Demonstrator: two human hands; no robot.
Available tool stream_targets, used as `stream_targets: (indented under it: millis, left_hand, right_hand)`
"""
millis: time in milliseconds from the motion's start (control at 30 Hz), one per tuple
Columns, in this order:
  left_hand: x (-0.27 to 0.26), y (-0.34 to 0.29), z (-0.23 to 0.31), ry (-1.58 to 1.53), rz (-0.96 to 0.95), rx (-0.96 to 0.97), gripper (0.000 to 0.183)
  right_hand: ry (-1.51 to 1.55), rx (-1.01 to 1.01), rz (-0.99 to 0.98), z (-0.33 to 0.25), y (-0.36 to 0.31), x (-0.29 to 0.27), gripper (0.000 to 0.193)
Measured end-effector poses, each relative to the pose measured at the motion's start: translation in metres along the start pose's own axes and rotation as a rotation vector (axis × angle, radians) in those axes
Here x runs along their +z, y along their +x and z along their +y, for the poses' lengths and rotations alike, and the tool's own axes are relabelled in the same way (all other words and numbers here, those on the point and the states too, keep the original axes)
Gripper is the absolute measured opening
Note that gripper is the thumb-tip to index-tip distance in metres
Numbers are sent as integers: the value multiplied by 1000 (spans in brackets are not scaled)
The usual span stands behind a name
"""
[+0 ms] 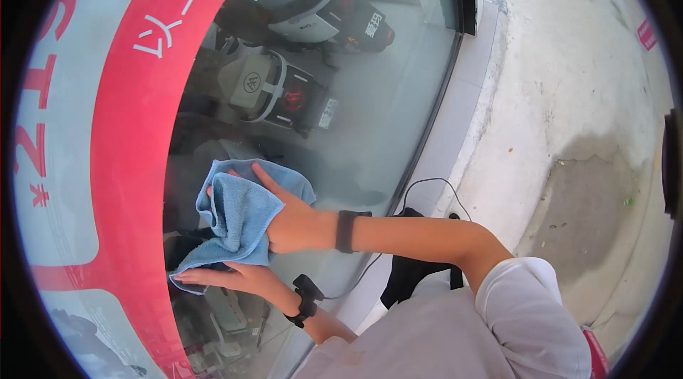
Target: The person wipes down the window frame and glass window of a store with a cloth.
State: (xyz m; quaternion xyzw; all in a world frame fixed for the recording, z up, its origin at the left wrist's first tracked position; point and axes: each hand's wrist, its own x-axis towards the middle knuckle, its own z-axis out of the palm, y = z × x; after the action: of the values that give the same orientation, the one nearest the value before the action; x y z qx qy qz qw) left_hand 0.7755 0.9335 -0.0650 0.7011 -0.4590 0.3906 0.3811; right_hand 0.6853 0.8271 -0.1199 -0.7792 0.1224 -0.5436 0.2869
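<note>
Against the window (384, 116), blue cloth (245, 215), with scooters (244, 82), perhaps two, behind.

The blue cloth (245, 217) looks matt and fuzzy against the smooth, glossy glass (384, 112). On the left the red band (131, 166) looks like smooth plastic film; on the right the pavement (548, 80) looks like rough, matt concrete.
</note>
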Motion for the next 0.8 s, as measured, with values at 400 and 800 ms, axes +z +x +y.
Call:
stream_targets:
  millis: [400,800]
  left_hand:
    - [-23,80,19,17,-24,-181,79]
    - [13,19,9,138,-92,-104,73]
  right_hand:
    - [-193,68,308,2,122,-126,68]
    - [-560,-247,-67,48,62,-103,63]
